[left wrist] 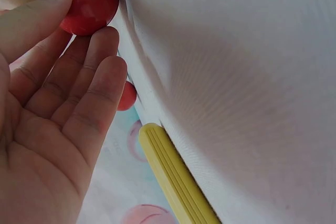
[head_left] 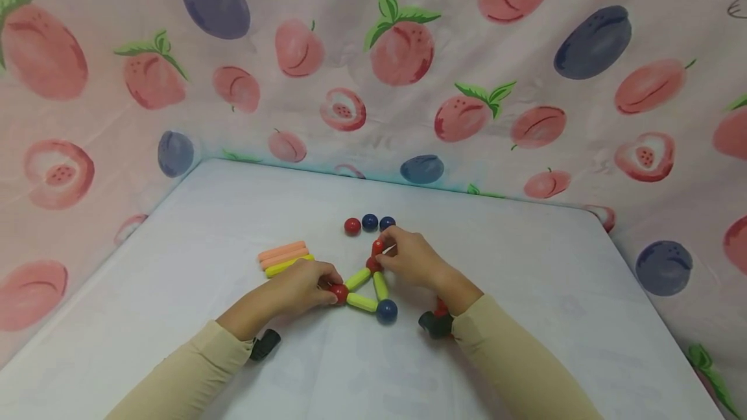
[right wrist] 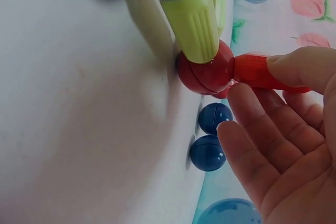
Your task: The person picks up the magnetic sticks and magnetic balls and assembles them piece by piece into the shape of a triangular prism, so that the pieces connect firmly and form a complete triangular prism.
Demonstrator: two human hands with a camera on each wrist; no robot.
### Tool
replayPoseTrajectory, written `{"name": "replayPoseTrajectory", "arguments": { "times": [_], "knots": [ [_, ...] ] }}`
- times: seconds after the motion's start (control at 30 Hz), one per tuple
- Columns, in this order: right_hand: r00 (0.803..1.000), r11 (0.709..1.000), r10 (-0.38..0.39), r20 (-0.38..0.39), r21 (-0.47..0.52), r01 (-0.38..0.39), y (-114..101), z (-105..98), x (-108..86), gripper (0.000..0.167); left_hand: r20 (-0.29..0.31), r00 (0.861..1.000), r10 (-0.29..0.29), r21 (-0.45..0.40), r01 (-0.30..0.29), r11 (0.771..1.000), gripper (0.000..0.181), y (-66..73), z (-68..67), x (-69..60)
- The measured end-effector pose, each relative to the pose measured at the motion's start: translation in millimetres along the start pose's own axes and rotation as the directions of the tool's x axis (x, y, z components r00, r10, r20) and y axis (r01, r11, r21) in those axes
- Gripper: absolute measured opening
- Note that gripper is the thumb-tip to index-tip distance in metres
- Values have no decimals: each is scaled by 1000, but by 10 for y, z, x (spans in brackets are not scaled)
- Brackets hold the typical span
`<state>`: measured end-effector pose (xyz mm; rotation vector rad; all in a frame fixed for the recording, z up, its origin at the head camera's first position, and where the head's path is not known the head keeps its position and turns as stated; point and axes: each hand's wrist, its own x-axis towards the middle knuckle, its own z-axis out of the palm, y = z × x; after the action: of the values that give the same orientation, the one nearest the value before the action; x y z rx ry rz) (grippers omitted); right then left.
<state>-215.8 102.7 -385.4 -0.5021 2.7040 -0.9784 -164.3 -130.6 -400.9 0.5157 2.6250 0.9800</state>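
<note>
A triangle of yellow-green rods (head_left: pixel 362 302) lies on the table, with a red ball (head_left: pixel 339 293) at its left corner, a second red ball (right wrist: pixel 207 72) at the far corner and a blue ball (head_left: pixel 386 311) at the near one. The left hand (head_left: pixel 303 287) pinches the left red ball (left wrist: pixel 92 2) between thumb and fingers. The right hand (head_left: pixel 411 256) holds a red rod (right wrist: pixel 257 71) by thumb and fingers, its end touching the far red ball and the rod standing up from it.
Behind the triangle sit a loose red ball (head_left: pixel 353 226) and two blue balls (head_left: pixel 370 222). Orange rods (head_left: pixel 283 253) and a yellow rod (left wrist: pixel 176 174) lie left of the triangle. Red pieces (head_left: pixel 441 307) show partly beside the right wrist. A fruit-print cloth hangs behind the table (head_left: pixel 262 193).
</note>
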Motion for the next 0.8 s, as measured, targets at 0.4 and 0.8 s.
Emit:
{"name": "replayPoseTrajectory", "arguments": {
  "times": [0.4, 0.8],
  "knots": [
    [1000, 1000, 19, 3, 23, -19, 27, -17, -12, 24, -4, 1000, 6, 2, -6, 1000, 20, -2, 10, 10],
    [1000, 1000, 10, 5, 4, -10, 52, -22, -41, 23, 15, 999, 38, -8, -38, 999, 20, -20, -32, -14]
  ]
}}
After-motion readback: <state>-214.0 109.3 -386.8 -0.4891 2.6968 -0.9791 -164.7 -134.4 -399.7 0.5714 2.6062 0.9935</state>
